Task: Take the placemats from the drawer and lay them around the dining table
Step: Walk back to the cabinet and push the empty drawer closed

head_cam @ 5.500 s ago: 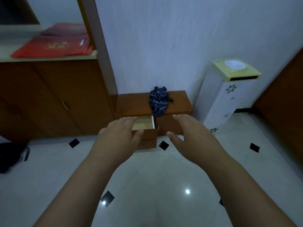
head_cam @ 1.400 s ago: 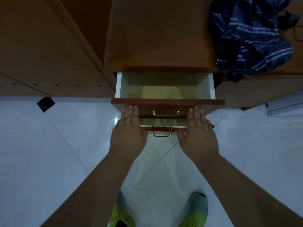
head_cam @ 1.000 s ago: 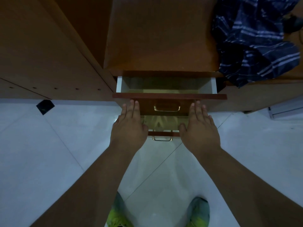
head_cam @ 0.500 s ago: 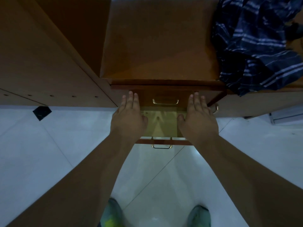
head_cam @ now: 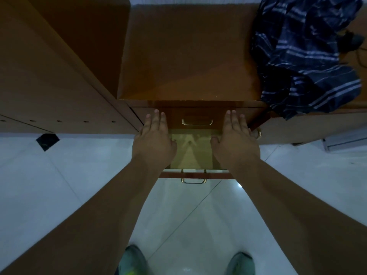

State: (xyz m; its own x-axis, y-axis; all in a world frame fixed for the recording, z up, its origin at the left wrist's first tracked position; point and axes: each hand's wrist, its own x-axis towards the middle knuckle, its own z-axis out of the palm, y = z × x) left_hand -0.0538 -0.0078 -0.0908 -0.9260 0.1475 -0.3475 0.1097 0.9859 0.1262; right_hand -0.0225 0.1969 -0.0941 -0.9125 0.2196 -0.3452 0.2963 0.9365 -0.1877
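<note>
Two drawers: upper drawer [head_cam: 196, 116] closed, lower drawer [head_cam: 191, 155] open. Left hand [head_cam: 154, 144] and right hand [head_cam: 235, 144], fingers straight, press upper front.

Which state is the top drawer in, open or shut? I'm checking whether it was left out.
Shut: the top drawer sits flush under the cabinet top, no inside showing. The lower drawer is out.

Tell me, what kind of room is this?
Probably a room in someone's home. There is a low wooden cabinet with drawers, a striped cloth dumped on top, and a shiny white tile floor.
</note>
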